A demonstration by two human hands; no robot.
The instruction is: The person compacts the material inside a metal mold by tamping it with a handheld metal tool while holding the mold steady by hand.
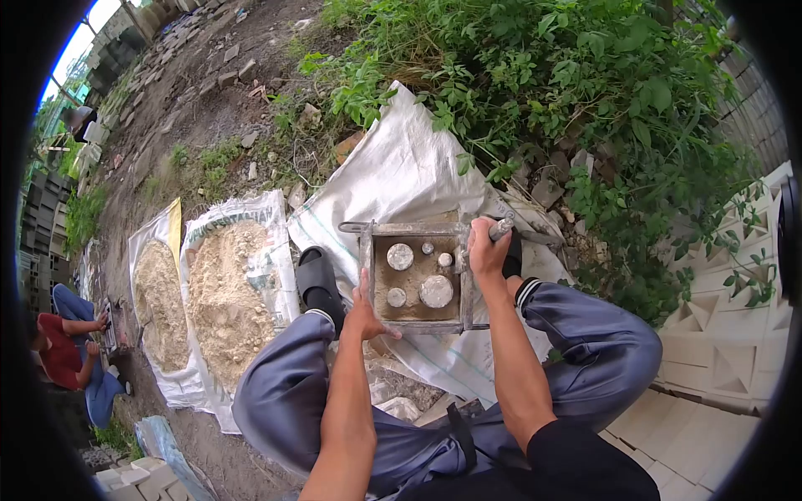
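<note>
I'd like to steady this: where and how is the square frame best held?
Probably by the left rail and right rail of the square frame, one hand from each side: both are straight, narrow bars, outside the round pieces. The left hand touches one corner.

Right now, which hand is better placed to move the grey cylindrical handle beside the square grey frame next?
Probably the right hand: it grips the handle, while the left hand touches the left side of the frame.

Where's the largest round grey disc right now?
In the head view, the largest round grey disc sits inside the square grey metal frame, at its near right corner, on the side of the right hand.
</note>
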